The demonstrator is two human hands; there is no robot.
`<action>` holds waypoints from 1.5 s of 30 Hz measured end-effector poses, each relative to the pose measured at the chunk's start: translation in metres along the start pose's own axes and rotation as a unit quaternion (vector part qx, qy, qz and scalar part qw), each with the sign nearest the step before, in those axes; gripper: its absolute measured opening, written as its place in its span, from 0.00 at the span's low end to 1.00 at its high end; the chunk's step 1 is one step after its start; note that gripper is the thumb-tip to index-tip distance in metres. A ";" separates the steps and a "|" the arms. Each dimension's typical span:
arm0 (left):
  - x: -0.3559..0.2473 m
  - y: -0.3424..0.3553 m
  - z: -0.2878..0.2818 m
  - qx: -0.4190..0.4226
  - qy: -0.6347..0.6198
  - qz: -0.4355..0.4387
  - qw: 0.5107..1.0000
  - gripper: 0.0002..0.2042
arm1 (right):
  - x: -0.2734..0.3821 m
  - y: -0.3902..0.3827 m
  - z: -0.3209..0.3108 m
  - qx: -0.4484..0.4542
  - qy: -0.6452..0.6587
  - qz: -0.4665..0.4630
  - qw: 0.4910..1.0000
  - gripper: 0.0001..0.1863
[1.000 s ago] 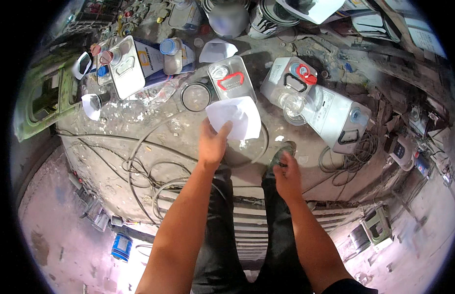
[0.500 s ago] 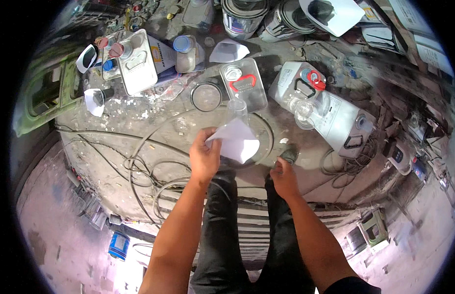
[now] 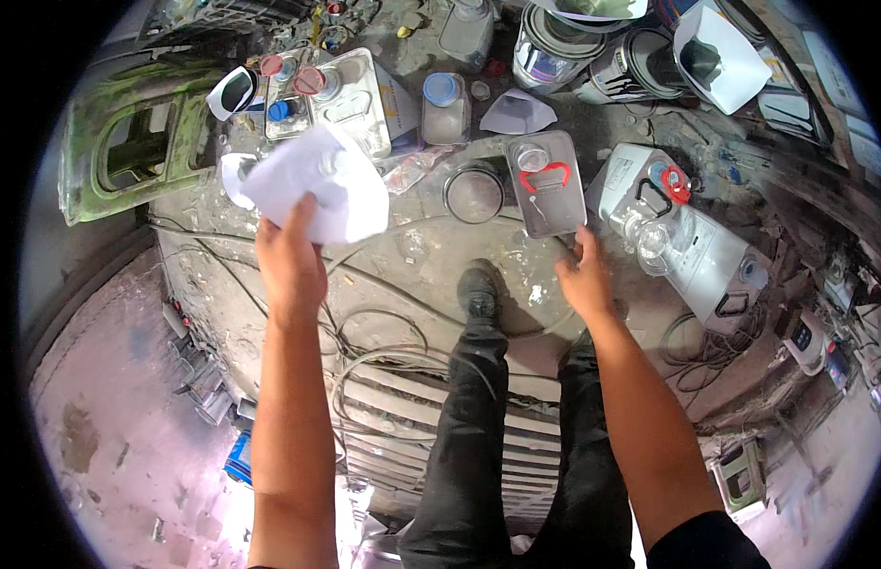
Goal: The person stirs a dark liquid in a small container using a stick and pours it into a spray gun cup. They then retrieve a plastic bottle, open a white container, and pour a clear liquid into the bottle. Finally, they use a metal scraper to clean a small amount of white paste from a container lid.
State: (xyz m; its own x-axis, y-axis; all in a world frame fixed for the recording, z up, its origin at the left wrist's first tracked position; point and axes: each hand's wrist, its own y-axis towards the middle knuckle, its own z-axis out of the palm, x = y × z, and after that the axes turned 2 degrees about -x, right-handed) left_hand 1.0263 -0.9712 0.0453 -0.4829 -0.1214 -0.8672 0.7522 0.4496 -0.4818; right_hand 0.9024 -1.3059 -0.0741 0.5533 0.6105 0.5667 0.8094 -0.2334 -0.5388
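Toward the far edge of the grimy floor (image 3: 412, 284), right of centre, a metal can (image 3: 554, 209) with a red handle (image 3: 547, 171) is set, its long axis pointed away from the body. Above the floor's left half, a white sheet (image 3: 346, 204) is held by the left hand (image 3: 293, 261), pinched near its closer edge between thumb and fingers, most of it spread beyond them. Nearer the can, just off its close right corner, the right hand (image 3: 587, 280) is poised, fingers loosely curled and parted, nothing seen gripped; whether the metal is touched cannot be told.
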 end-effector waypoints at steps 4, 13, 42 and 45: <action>-0.004 0.037 0.001 -0.026 0.046 -0.037 0.998 0.20 | 0.014 0.024 0.008 -0.070 -0.106 -0.056 0.990 0.43; -0.008 0.004 0.002 -0.024 -0.031 -0.069 0.997 0.29 | 0.054 0.057 0.035 -0.050 -0.235 0.000 0.971 0.60; 0.032 -0.165 0.089 0.644 0.491 0.486 0.328 0.16 | 0.003 -0.128 -0.076 0.137 -0.217 -0.281 0.924 0.49; 0.036 -0.190 0.090 0.652 0.414 0.557 0.305 0.06 | -0.007 -0.145 -0.092 0.159 -0.201 -0.312 0.915 0.48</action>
State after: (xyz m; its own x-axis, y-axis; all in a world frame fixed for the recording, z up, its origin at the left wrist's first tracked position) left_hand 0.9059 -1.1404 0.0944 0.8563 -0.0275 -0.5157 -0.0653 -0.9963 -0.0553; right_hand 0.7994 -1.3462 0.0568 -0.1659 0.7938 0.5851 0.8094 0.4486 -0.3790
